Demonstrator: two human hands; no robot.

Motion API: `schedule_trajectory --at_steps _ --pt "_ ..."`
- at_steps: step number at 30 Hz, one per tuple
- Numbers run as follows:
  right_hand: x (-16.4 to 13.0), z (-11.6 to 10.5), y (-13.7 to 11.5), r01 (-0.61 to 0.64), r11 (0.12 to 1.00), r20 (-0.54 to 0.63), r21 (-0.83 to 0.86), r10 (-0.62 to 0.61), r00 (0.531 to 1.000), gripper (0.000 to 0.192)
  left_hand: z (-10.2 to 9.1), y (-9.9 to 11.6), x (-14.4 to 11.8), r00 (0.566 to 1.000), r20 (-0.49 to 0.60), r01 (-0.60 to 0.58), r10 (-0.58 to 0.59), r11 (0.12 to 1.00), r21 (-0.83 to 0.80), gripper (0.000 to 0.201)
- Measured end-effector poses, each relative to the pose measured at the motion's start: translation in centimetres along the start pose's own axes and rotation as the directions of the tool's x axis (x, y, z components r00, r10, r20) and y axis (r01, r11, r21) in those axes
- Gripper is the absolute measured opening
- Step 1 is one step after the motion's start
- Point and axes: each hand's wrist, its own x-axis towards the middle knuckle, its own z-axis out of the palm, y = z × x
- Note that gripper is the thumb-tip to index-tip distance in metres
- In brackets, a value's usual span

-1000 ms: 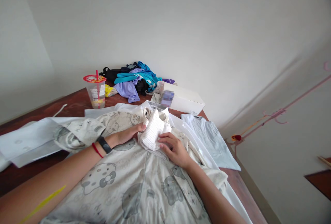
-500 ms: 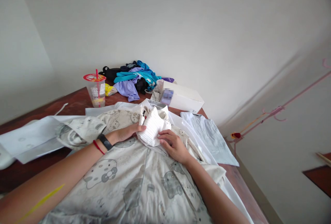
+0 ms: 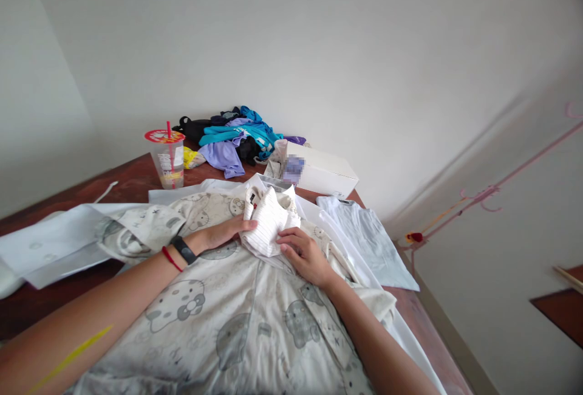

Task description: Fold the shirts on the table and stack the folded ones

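A small white striped garment [image 3: 269, 220] lies bunched on top of a cream shirt printed with grey cartoon cats [image 3: 237, 316], spread over the dark wooden table [image 3: 132, 182]. My left hand [image 3: 223, 232] grips the striped garment's left edge; a black band and a red string circle that wrist. My right hand [image 3: 305, 255] rests on its lower right edge, fingers pressing the fabric down.
A plastic cup with a red lid and straw [image 3: 166, 158] stands at the back left. A heap of blue, purple and black clothes [image 3: 237, 137] lies by the wall, beside a white box [image 3: 319, 171]. A folded pale shirt [image 3: 368, 240] sits right, near the table's edge.
Both hands and the striped garment have stayed almost in place; the view shifted slightly, and the garment's bundle is drawn a little tighter between my hands.
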Motion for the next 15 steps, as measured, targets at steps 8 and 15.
schedule_trajectory --at_steps 8,15 --pt "0.05 -0.02 0.00 0.002 1.000 0.003 0.005 -0.002 1.000 0.029 -0.10 -0.20 0.12 0.994 0.092 0.057 -0.052 0.997 -0.052 0.063" --pt "0.05 0.01 -0.09 -0.004 1.000 -0.001 0.005 0.004 1.000 0.028 0.03 -0.01 0.04 0.994 0.086 0.069 -0.062 0.994 -0.084 0.063"
